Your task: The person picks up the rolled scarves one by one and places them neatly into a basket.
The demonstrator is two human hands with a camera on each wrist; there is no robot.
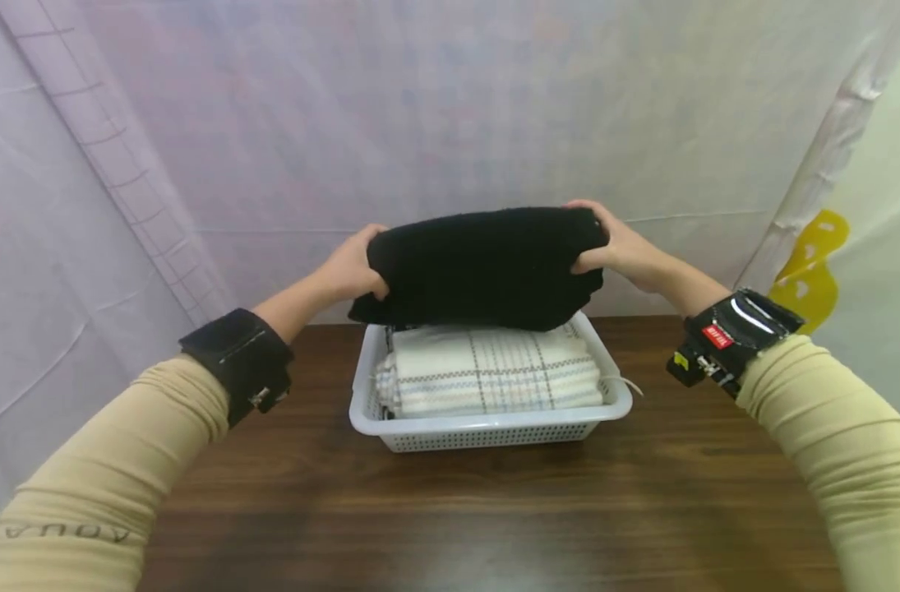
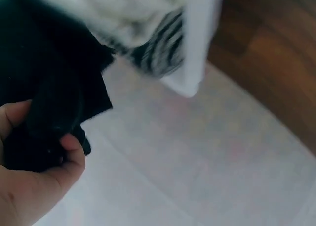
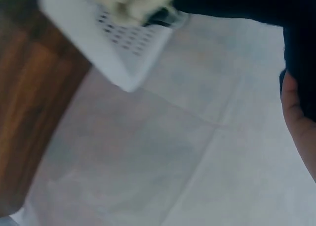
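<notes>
A folded black cloth [image 1: 486,267] is held up between both hands, above the back part of a white plastic basket [image 1: 486,426]. My left hand [image 1: 353,265] grips its left end, thumb on the near face; the left wrist view shows that hand [image 2: 44,181] pinching the dark fabric [image 2: 54,87]. At the other end my right hand [image 1: 620,247] grips the cloth with the thumb in front and fingers behind. Inside the basket lies a folded white cloth [image 1: 494,370] with dark and pale blue checked lines. A black-and-white striped fabric [image 2: 168,43] shows beside it in the left wrist view.
The basket stands on a dark brown wooden table [image 1: 450,510], near its back edge. Behind the table hangs a pale sheet [image 1: 450,115]. A yellow cut-out shape [image 1: 808,271] is at the right, and a thin cord [image 1: 630,384] sticks out at the basket's right side.
</notes>
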